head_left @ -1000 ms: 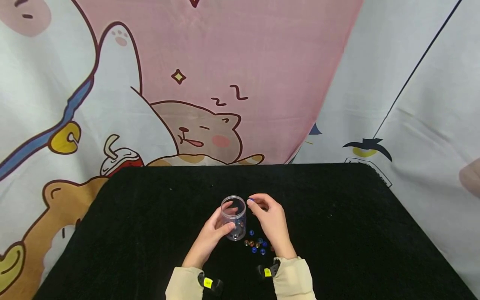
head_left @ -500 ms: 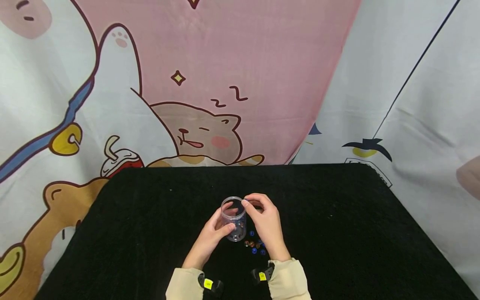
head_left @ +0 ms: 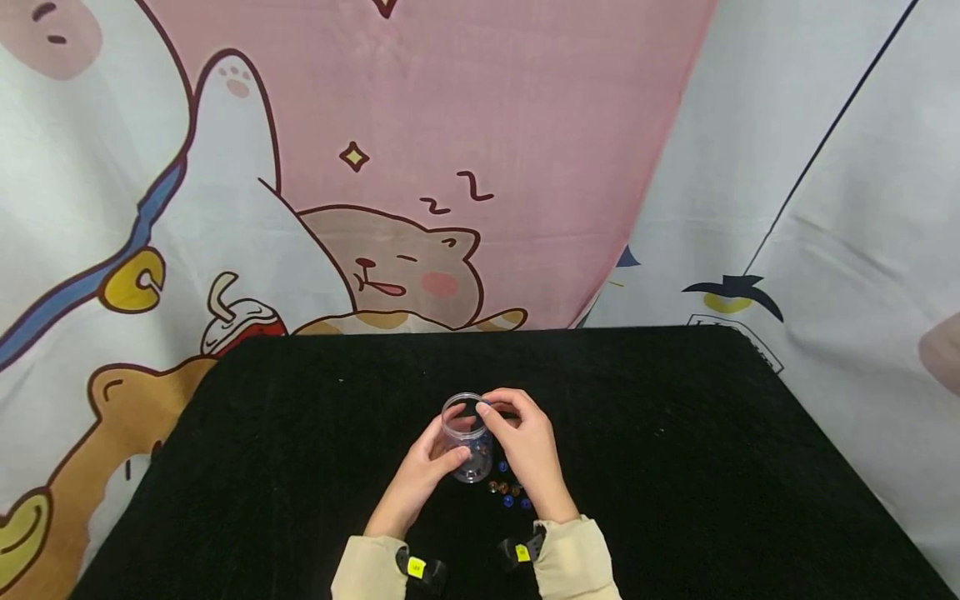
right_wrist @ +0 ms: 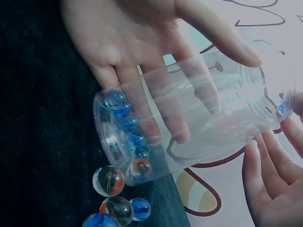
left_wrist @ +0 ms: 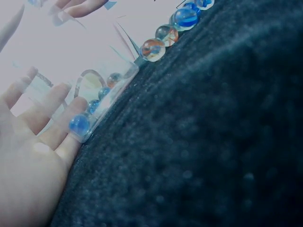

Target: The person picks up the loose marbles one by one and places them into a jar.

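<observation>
My left hand (head_left: pixel 427 475) holds a clear plastic jar (head_left: pixel 468 437) around its side, thumb in front and fingers behind. The jar is upright, lidless, with several blue and orange-streaked marbles (right_wrist: pixel 129 124) on its bottom. At the jar's mouth, my right hand (head_left: pixel 528 450) pinches a blue marble (right_wrist: pixel 281 109) between thumb and fingers, right at the rim. In the left wrist view, the left palm (left_wrist: pixel 28 175) and fingers lie along the jar's wall. Just right of the jar on the cloth are several loose marbles (head_left: pixel 503 487), partly hidden by the right hand.
A black cloth (head_left: pixel 300 458) covers the table. Behind it hangs a printed curtain (head_left: pixel 562 150) with cartoon cats. Both wrists carry small black cameras, and the sleeves are cream-coloured.
My right hand has moved left, bringing the blue marble from beside the jar to its rim. The left hand and jar have stayed in place.
</observation>
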`<action>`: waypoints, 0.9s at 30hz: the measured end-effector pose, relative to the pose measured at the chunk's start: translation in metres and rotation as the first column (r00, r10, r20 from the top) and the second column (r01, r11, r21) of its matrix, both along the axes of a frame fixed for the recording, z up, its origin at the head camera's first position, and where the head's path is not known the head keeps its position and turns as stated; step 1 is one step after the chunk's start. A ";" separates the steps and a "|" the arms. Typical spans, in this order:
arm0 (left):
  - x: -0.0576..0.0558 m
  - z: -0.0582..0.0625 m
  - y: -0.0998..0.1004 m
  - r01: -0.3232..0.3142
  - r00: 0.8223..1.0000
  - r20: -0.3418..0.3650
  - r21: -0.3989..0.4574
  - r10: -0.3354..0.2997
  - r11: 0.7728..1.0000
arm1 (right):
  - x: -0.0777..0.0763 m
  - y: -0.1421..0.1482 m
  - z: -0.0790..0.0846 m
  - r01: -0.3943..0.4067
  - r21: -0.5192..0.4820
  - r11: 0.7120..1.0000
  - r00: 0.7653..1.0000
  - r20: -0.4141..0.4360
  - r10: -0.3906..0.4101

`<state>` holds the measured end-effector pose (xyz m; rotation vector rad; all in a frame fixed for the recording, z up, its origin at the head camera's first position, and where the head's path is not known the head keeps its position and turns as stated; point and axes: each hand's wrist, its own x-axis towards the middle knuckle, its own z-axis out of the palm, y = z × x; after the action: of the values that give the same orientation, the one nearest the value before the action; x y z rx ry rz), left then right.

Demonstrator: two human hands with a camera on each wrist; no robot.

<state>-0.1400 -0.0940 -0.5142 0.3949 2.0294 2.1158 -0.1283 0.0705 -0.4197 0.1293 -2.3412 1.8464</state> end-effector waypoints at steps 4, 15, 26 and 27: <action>0.000 -0.001 0.000 0.000 1.000 -0.003 0.001 0.000 1.000 | 0.000 0.001 0.000 -0.013 0.019 1.000 1.000 -0.002 0.014; -0.001 -0.002 -0.001 0.004 1.000 -0.012 0.006 -0.004 1.000 | -0.006 0.004 -0.011 -0.043 0.059 0.997 0.999 -0.018 0.044; -0.002 -0.003 0.000 -0.001 1.000 0.008 -0.008 0.001 1.000 | -0.018 0.007 -0.035 -0.037 0.068 0.997 0.997 -0.066 0.042; -0.002 -0.003 0.000 -0.001 1.000 0.008 -0.008 0.001 1.000 | -0.018 0.007 -0.036 -0.036 0.069 0.997 0.997 -0.067 0.040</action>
<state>-0.1417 -0.0944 -0.5169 0.3841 2.0332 2.1063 -0.1465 0.0773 -0.4552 0.2429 -2.3710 1.7512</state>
